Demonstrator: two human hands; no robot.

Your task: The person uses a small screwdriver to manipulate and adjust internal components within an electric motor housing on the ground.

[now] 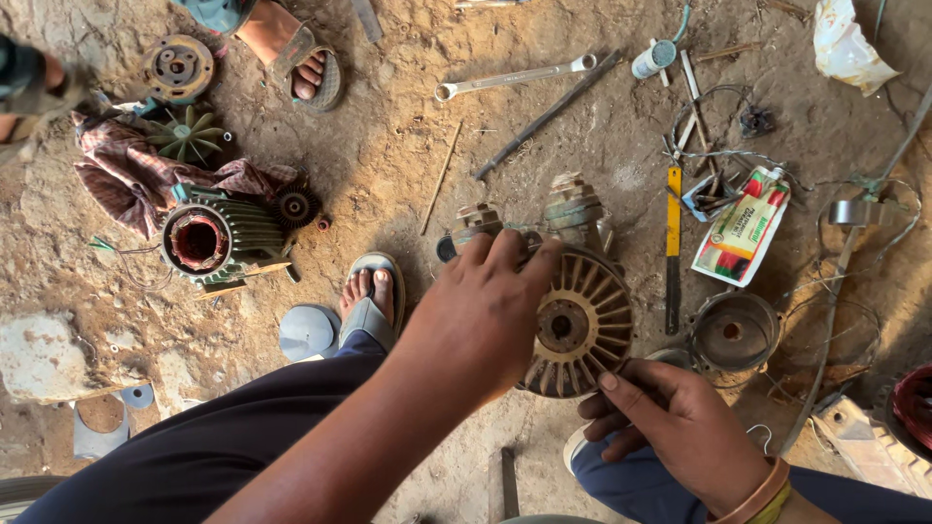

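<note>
Left hand (485, 311) gripped the upper rim of a round finned metal rotor (581, 325), fingers curled over it. Right hand (670, 427) pinched its lower edge between thumb and fingers, above dirt ground (388, 146).

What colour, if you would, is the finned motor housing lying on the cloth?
Green motor housing, reddish inside; head view shows it best.
</note>
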